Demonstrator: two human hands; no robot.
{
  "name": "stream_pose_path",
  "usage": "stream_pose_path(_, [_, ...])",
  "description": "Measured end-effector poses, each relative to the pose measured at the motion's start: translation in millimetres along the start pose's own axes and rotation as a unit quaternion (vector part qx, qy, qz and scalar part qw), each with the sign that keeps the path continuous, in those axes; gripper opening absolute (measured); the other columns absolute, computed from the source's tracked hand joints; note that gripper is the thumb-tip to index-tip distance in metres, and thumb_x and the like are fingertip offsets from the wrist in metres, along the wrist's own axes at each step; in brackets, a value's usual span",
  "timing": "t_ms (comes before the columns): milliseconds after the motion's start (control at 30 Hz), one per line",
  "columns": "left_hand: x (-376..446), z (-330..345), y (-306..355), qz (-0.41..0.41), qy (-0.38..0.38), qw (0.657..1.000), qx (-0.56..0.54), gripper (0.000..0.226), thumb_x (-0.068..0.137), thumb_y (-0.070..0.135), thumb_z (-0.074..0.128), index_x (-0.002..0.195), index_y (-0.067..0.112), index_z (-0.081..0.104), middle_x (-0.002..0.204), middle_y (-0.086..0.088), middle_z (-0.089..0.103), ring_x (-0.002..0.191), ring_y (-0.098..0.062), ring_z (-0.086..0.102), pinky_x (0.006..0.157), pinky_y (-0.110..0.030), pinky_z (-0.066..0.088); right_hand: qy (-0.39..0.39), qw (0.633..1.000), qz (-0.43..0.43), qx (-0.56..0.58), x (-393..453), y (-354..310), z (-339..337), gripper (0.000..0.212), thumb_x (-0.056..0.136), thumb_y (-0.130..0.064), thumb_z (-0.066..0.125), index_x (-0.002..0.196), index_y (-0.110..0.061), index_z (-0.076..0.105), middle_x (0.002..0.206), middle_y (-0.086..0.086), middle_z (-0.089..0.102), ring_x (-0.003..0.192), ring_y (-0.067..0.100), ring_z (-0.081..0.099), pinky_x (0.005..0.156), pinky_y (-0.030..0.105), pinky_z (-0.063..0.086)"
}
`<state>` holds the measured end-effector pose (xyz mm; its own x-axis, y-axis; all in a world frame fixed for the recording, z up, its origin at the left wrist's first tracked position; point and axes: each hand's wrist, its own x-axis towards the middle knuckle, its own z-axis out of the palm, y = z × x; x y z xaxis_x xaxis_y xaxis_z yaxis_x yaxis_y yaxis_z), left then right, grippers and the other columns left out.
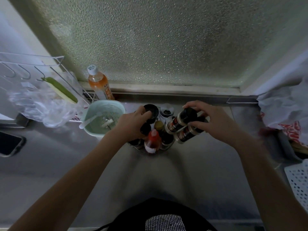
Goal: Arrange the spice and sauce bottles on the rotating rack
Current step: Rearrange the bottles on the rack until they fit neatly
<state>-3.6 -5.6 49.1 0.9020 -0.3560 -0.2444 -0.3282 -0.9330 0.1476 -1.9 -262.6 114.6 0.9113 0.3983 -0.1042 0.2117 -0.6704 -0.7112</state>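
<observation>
The round rotating rack stands on the steel counter below the window, crowded with bottles. A red-capped sauce bottle is at its front, an olive-lidded jar in the middle, a white shaker at the back. My left hand grips a black-lidded jar on the rack's left side. My right hand holds a black-capped spice bottle, tilted, at the rack's right side. A matching spice bottle stands just below it.
A pale green colander bowl with a spoon sits left of the rack. An orange drink bottle stands on the sill. A phone lies at far left, plastic bags at right, a white perforated basket at lower right.
</observation>
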Motion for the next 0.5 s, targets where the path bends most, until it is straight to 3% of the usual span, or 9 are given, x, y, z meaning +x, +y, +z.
stream_pose_path(67, [0.2, -4.8, -3.3, -0.003, 0.007, 0.996, -0.086, 0.058, 0.073, 0.038, 0.071, 0.12, 0.019, 0.044, 0.122, -0.005, 0.044, 0.08, -0.02, 0.055, 0.065, -0.031, 0.046, 0.0, 1.0, -0.001, 0.007, 0.1, 0.7, 0.3, 0.044, 0.077, -0.011, 0.071, 0.112, -0.035, 0.057, 0.097, -0.013, 0.062, 0.071, 0.012, 0.059, 0.063, 0.007, 0.042])
stream_pose_path(133, [5.0, -9.0, -7.3, -0.022, 0.05, 0.987, -0.153, 0.052, 0.074, 0.037, 0.07, 0.116, 0.018, 0.048, 0.116, -0.006, 0.047, 0.091, -0.023, 0.055, 0.075, -0.035, 0.05, 0.001, 1.0, -0.001, 0.006, 0.5, 1.5, 0.4, 0.044, 0.077, -0.011, 0.071, 0.112, -0.034, 0.057, 0.097, -0.012, 0.063, 0.073, 0.012, 0.059, 0.063, 0.007, 0.042])
stream_pose_path(200, [16.2, -9.5, -10.5, -0.033, 0.084, 0.985, -0.147, 0.059, 0.073, 0.038, 0.07, 0.123, 0.018, 0.045, 0.119, -0.009, 0.047, 0.108, -0.027, 0.05, 0.084, -0.038, 0.046, 0.001, 1.0, 0.001, 0.004, 1.2, 2.0, -0.2, 0.044, 0.077, -0.012, 0.071, 0.112, -0.034, 0.057, 0.099, -0.009, 0.063, 0.072, 0.012, 0.059, 0.063, 0.006, 0.042])
stream_pose_path(300, [38.5, -4.4, -11.8, -0.04, 0.025, 0.994, -0.099, 0.085, 0.069, 0.044, 0.074, 0.139, 0.021, 0.031, 0.134, -0.013, 0.042, 0.122, -0.034, 0.041, 0.099, -0.045, 0.04, -0.002, 1.0, 0.004, 0.018, 1.8, 1.9, -0.2, 0.044, 0.078, -0.011, 0.07, 0.111, -0.037, 0.056, 0.099, -0.008, 0.063, 0.07, 0.009, 0.058, 0.063, 0.006, 0.042])
stream_pose_path(400, [55.3, 2.4, -10.9, -0.056, -0.027, 0.989, -0.135, 0.07, 0.067, 0.037, 0.076, 0.125, 0.017, 0.042, 0.12, -0.013, 0.055, 0.109, -0.033, 0.054, 0.091, -0.044, 0.049, -0.006, 1.0, 0.007, 0.022, 1.5, 1.3, 0.6, 0.044, 0.078, -0.012, 0.07, 0.11, -0.039, 0.055, 0.099, -0.013, 0.062, 0.07, 0.01, 0.058, 0.063, 0.011, 0.044])
stream_pose_path(500, [59.9, 1.5, -14.8, -0.057, -0.007, 0.987, -0.15, 0.053, 0.064, 0.035, 0.076, 0.107, 0.018, 0.05, 0.102, -0.007, 0.063, 0.091, -0.028, 0.061, 0.079, -0.041, 0.054, -0.005, 1.0, 0.014, 0.021, 1.6, 2.1, 0.3, 0.043, 0.079, -0.013, 0.07, 0.11, -0.039, 0.055, 0.098, -0.016, 0.062, 0.07, 0.01, 0.059, 0.065, 0.015, 0.045])
